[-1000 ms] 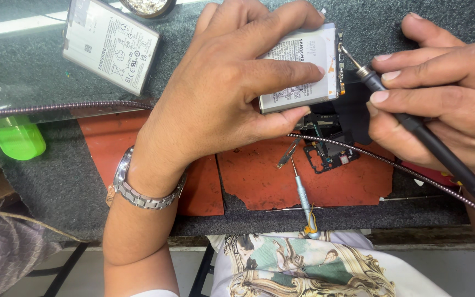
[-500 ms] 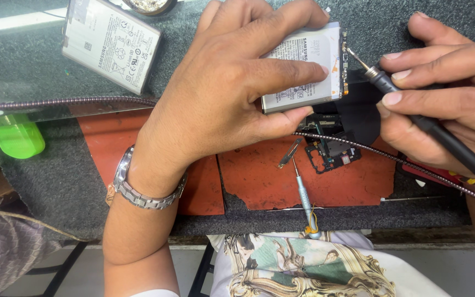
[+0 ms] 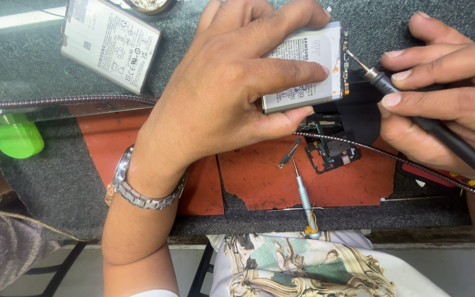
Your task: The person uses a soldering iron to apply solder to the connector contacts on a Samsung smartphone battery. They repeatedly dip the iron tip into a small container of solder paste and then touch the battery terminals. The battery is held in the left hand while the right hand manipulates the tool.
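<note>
Fingers of my left hand [image 3: 221,104] clamp the grey phone battery [image 3: 303,69] at upper centre of the frame. My right hand [image 3: 446,99] grips the black soldering iron [image 3: 413,110], its tip touching the battery's right edge. Second battery [image 3: 111,41] lies upper left on the table [image 3: 50,181].

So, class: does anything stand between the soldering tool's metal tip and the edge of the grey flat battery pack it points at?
Nothing visible does: the black pen-shaped soldering tool in the right hand meets the grey flat battery pack beside the left hand's fingers.
</note>
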Tool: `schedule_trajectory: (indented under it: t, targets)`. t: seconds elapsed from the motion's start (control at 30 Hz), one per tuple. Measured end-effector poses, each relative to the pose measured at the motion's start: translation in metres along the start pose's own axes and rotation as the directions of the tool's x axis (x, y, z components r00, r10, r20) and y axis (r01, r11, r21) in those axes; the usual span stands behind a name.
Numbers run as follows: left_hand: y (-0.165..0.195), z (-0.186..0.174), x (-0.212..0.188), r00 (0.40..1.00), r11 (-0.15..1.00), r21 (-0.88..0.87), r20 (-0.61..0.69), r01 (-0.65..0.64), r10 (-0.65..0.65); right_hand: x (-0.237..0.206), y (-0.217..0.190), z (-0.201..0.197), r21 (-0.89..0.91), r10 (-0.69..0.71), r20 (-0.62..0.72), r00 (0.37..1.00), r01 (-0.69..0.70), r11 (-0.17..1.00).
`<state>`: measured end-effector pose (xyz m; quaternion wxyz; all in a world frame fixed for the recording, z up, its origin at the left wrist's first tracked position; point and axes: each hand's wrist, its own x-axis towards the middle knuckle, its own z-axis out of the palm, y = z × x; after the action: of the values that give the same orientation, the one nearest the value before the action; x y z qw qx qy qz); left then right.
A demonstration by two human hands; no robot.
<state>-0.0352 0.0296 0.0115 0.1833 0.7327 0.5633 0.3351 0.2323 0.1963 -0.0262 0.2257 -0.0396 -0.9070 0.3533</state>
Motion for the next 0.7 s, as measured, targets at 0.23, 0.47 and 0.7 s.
schedule_trajectory:
  t: [0.23,0.47,0.7]
  targets:
    - [0.0007,-0.0004,0.0002,1.000,1.000,-0.005,0.001,0.005,-0.005,0.0007,-0.0043,0.0008,-0.048,0.000,0.000,1.000,0.000,0.999]
    - [0.0009,-0.0004,0.0002,1.000,1.000,-0.003,-0.002,0.003,-0.003,-0.0008,-0.0028,0.0006,-0.056,0.016,0.012,1.000,-0.015,0.998]
    - [-0.0001,0.0000,0.0000,1.000,1.000,-0.006,-0.003,0.001,-0.001,-0.0009,-0.0009,0.0013,-0.088,-0.019,0.012,1.000,0.020,0.996]
